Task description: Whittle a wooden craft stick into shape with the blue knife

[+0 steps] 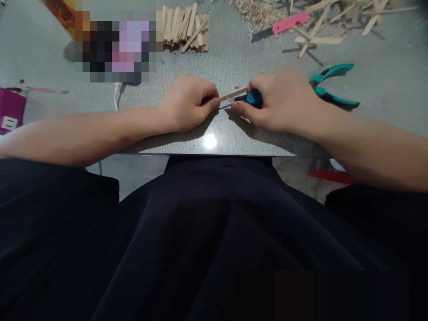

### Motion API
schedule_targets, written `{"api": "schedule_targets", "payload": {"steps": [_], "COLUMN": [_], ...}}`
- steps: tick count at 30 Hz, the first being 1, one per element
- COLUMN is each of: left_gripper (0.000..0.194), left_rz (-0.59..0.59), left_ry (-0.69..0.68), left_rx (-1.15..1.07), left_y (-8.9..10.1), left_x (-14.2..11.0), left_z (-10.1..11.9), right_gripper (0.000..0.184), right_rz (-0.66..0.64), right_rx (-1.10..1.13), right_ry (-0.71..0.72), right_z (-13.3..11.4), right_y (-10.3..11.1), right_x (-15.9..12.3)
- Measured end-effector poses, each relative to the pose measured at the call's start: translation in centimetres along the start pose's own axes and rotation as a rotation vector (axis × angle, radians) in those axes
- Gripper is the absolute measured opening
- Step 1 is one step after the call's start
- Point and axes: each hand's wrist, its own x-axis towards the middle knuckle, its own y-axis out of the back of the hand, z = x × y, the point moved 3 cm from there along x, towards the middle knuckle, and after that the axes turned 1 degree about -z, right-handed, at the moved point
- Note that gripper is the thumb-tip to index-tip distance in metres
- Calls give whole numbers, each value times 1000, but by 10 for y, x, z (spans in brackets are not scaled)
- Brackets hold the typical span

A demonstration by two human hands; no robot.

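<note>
Grey desk [187,146], near edge: left hand [187,102] pinches wooden stick [233,93], right hand [287,100] grips blue tool [254,98]; shavings [256,14] suggest work part-done.

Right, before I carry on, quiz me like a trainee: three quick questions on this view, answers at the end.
1. The handles of the pliers are mainly: A) orange; B) green; C) white.
2. True or false: the pink-handled blade lies by the wood shavings.
3. Fill in: the blue tool is held in the ____ hand.

Key: 1, B; 2, true; 3, right hand.
</note>
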Motion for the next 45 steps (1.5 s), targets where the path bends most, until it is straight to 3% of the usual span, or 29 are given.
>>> {"api": "schedule_targets", "payload": {"steps": [14, 29, 33, 38, 45], "left_gripper": [42, 52, 52, 68, 45], "left_rz": [-7, -76, -79, -127, -60], "left_ry": [-12, -74, -84, -59, -39], "left_rx": [74, 339, 296, 286, 155], "left_y": [-1, -1, 0, -3, -1], "left_x": [-1, -5, -8, -5, -3], "left_z": [0, 9, 5, -4, -3], "right_gripper": [64, 84, 79, 59, 58], "right_rz": [-7, -8, -12, -21, -42], "right_rx": [-23, -4, -4, 26, 37], "right_ry": [-17, -27, -40, -61, -78], "right_z": [-1, -3, -5, -8, -8], "right_y": [2, -1, 0, 2, 4], "right_x": [1, -1, -2, -3, -4]}}
